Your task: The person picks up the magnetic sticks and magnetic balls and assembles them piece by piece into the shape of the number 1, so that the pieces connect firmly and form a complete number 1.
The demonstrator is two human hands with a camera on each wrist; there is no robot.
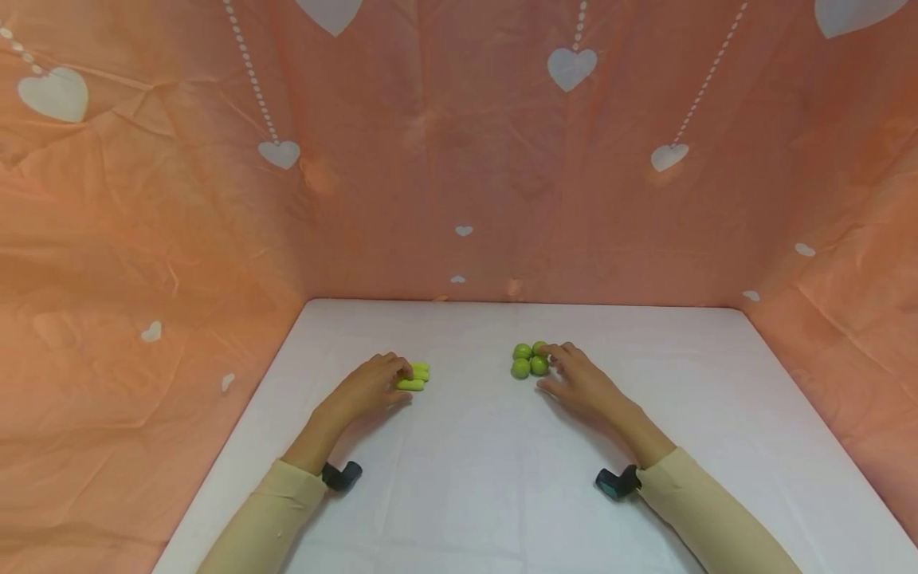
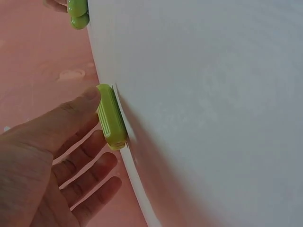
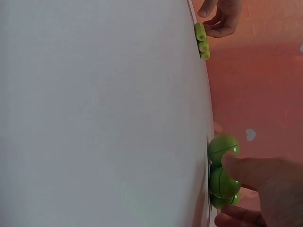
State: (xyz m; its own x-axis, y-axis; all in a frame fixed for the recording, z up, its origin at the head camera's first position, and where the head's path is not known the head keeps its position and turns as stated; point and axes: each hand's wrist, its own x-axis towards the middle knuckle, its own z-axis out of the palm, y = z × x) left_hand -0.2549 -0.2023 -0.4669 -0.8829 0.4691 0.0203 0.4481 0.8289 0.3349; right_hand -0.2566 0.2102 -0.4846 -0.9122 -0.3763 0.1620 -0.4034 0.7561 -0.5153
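Note:
Several short lime-green ribbed pieces (image 1: 412, 385) lie side by side on the white table, round-ended with a small hollow in the right wrist view. My left hand (image 1: 374, 384) hovers over their left ends, thumb (image 2: 89, 97) overlapping the nearest piece (image 2: 111, 116) in the left wrist view, other fingers loosely spread. Right of the middle, several shiny green balls (image 1: 521, 368) with a thin seam sit bunched together. My right hand (image 1: 579, 384) reaches to their right side, fingertips at the farther ball and thumb apart from the fingers. Part of that ball is hidden.
The white table (image 1: 459, 478) meets an orange backdrop (image 1: 430, 175) with pale hearts at its back and sides. Dark wrist bands with cameras (image 1: 341, 477) sit at both cuffs. The two groups lie apart with white tabletop between them.

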